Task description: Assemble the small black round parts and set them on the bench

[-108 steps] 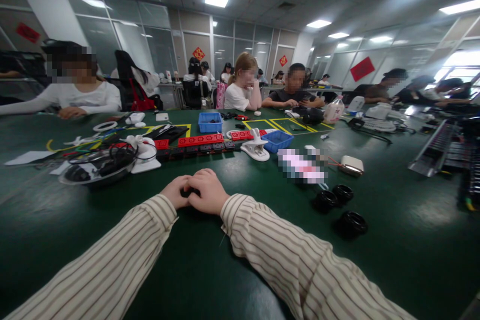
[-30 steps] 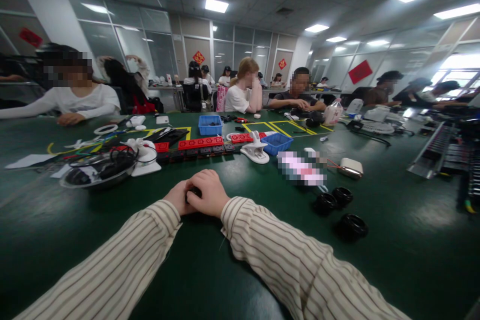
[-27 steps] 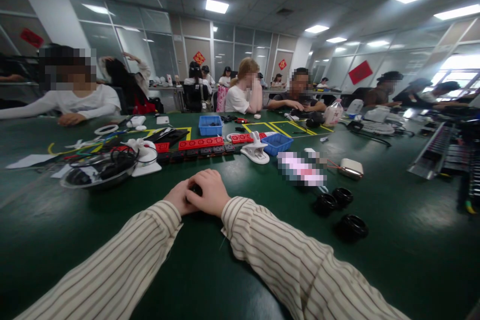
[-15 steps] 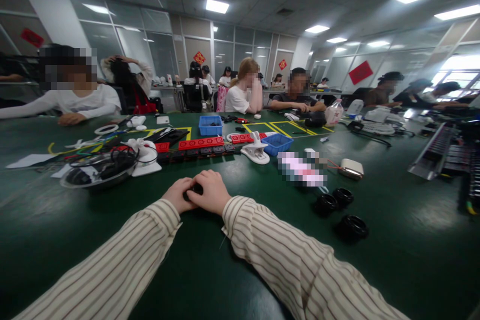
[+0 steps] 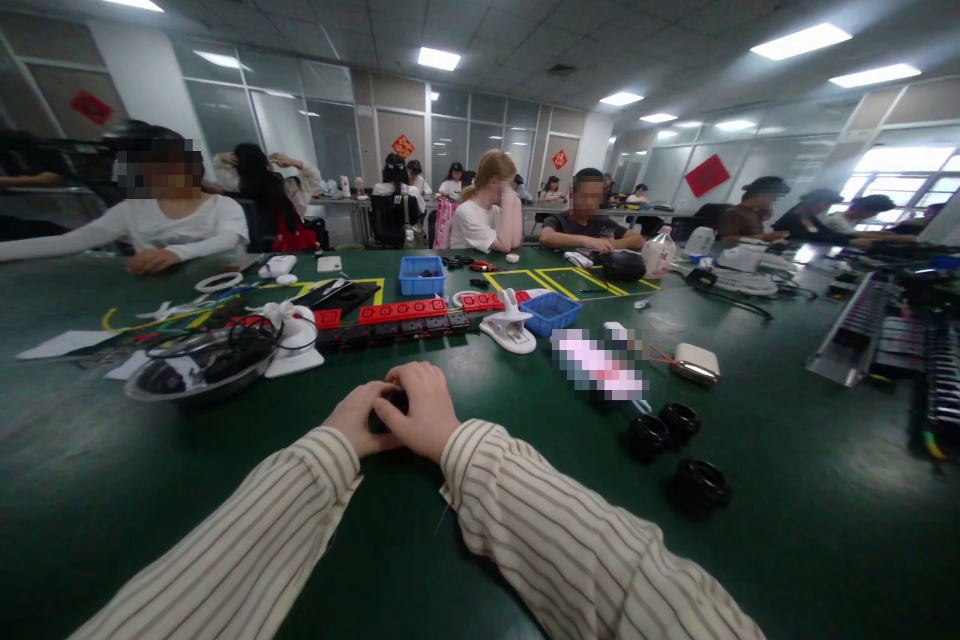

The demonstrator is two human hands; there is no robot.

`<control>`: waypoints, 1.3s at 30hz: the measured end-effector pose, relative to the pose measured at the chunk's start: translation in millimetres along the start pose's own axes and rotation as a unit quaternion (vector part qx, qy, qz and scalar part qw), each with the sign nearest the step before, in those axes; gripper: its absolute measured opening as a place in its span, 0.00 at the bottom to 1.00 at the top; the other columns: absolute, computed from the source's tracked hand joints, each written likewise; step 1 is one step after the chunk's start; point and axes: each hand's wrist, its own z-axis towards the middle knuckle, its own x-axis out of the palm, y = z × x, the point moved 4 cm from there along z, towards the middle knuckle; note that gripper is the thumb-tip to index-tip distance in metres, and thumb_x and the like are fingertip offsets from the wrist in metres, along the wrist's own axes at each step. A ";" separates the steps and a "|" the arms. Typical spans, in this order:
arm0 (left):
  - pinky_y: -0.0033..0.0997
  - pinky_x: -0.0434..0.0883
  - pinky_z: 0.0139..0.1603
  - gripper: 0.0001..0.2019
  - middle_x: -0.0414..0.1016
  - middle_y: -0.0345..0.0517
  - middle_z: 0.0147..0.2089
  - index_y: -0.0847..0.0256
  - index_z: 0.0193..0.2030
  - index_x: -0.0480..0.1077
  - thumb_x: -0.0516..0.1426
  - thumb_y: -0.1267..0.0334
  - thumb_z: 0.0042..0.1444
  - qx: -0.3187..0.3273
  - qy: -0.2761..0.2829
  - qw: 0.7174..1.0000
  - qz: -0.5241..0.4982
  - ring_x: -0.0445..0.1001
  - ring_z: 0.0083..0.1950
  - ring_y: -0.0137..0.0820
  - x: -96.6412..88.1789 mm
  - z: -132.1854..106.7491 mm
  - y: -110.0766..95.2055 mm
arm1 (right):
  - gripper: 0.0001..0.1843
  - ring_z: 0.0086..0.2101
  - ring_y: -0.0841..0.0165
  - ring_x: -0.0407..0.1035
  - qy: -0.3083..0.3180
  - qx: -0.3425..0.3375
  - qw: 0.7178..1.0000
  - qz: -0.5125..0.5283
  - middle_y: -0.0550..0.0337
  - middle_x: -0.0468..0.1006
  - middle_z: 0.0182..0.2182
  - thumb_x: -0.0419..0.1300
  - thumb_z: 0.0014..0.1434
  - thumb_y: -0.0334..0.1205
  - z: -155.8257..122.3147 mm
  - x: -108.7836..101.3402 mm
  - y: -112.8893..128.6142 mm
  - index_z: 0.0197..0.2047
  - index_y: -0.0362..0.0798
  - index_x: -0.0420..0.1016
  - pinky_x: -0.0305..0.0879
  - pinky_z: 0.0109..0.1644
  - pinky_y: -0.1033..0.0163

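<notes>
My left hand (image 5: 361, 422) and my right hand (image 5: 426, 408) meet over the green table (image 5: 420, 560), fingers curled around a small black part (image 5: 390, 410). Only a dark piece of that part shows between thumbs and fingers; its full shape is hidden. To the right lie black ring-shaped parts: one ring (image 5: 647, 435) and another (image 5: 680, 422) side by side, and a third (image 5: 701, 484) closer to me.
Ahead lie a red and black strip of sockets (image 5: 405, 315), a white clip stand (image 5: 510, 325) and a blue bin (image 5: 553, 312). A clear bowl (image 5: 202, 385) with black items sits left. A white case (image 5: 696, 363) is at right. People sit across the table.
The camera view has tilted up a little, so the scene sits lower in the picture. Both hands stay together around the black part, with only a slight shift of the fingers.
</notes>
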 end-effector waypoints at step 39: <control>0.35 0.66 0.46 0.16 0.72 0.48 0.41 0.61 0.37 0.71 0.61 0.58 0.39 -0.027 -0.010 0.997 0.076 0.70 0.44 0.39 -2.8 -27.6 -28.4 | 0.06 0.39 0.68 0.60 -0.003 0.059 0.998 0.030 0.62 0.71 0.34 0.55 0.50 0.30 -29.7 3.1 7.4 0.33 0.48 0.70 0.55 0.45 0.63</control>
